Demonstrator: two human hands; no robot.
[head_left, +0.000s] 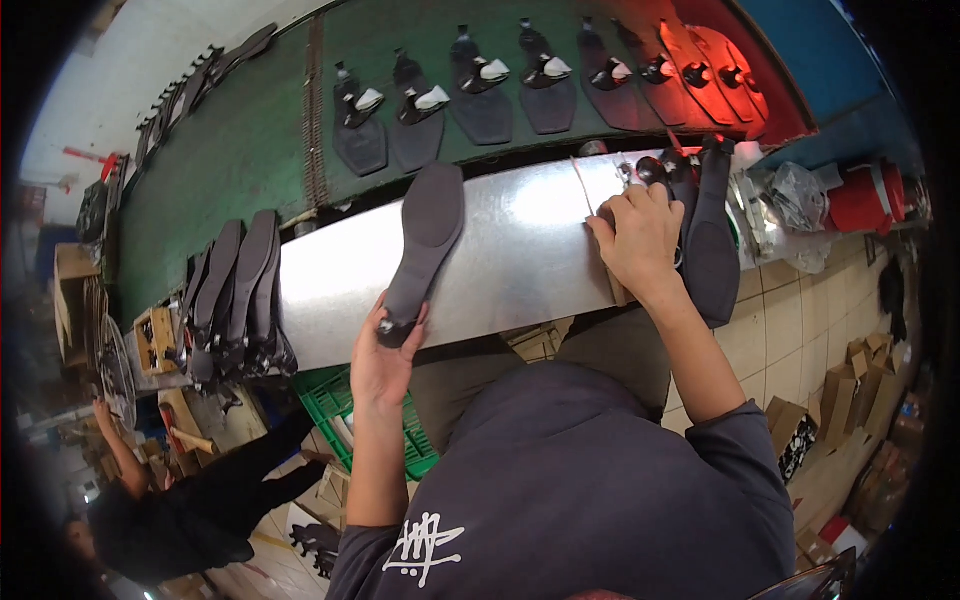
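My left hand (385,350) is closed around the heel end of a dark grey shoe sole (432,215). The sole points away from me above the metal bench, its broad toe part at the far end. Over at the right of the bench, my right hand (643,235) is curled with the fingers bent down beside dark rounded pieces (650,170); whatever the fingertips hold is hidden. Just right of that hand, another dark sole (712,240) lies with its broad end toward me over the bench edge.
Soles with dark straps and white padding (463,95) line the green conveyor belt (240,130), red-lit at right. More soles (240,285) stand at the bench's left end. A green crate (335,400) sits below. Another person (180,520) is at lower left; cardboard boxes (850,390) stand right.
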